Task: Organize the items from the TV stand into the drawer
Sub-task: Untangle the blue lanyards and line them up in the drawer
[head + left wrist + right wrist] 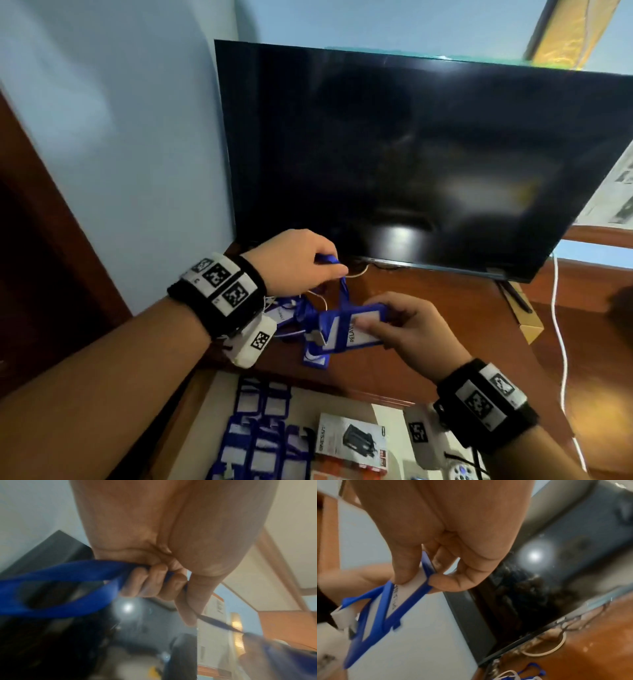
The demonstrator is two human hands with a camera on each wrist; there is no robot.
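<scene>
Blue plastic-framed badge holder with a white card insert (pixel 346 330) is pinched between the thumb and fingers (pixel 371 325) of the right hand (pixel 411 329), lifted just above the brown wooden desk (pixel 428 342). Its blue woven lanyard strap (pixel 342 291) runs up from that pinch into the left hand (pixel 301 263), whose fingers (pixel 150 582) are curled tightly round a loop of it.

Below the right fingers, the open drawer (pixel 342 402) already holds rows of similar blue badge holders (pixel 260 435) and a small boxed product (pixel 352 437), so the job looks well along. Left of the held badge, under the left wrist, a tangle of further blue lanyards and badges (pixel 294 318) remains on the desk, so several pieces are left.

Both forearms reach forward, the left hand higher, drawing the strap taut.
</scene>
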